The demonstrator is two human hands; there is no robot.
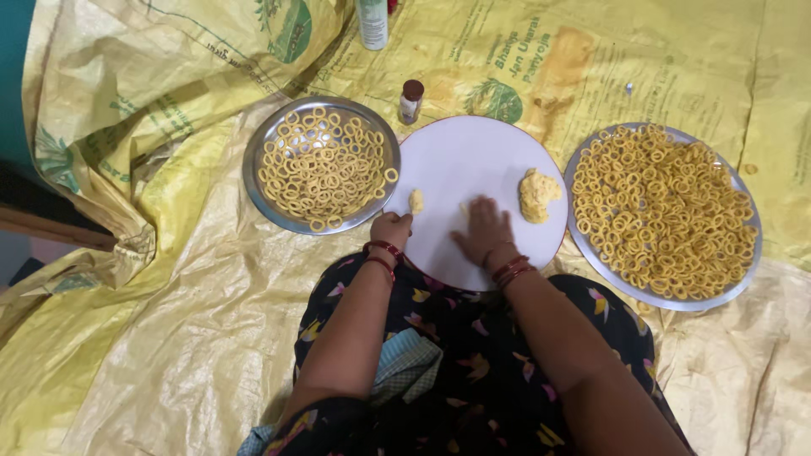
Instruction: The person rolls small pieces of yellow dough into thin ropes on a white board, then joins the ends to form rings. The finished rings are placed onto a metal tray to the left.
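Note:
A round white board (473, 152) lies on the yellow sheet in front of me. My right hand (483, 228) presses flat on the board, fingers spread, over a thin bit of yellow dough that is mostly hidden. My left hand (391, 228) rests curled at the board's left edge, next to a small dough piece (416, 200); I cannot tell if it pinches anything. A larger lump of yellow dough (537, 194) sits on the board's right side.
A steel plate (253, 165) at the left holds several dough rings. A bigger steel plate (583, 160) at the right is heaped with rings. A small brown-capped bottle (410, 101) and a white can (372, 23) stand behind. Yellow sacking (169, 321) covers the floor.

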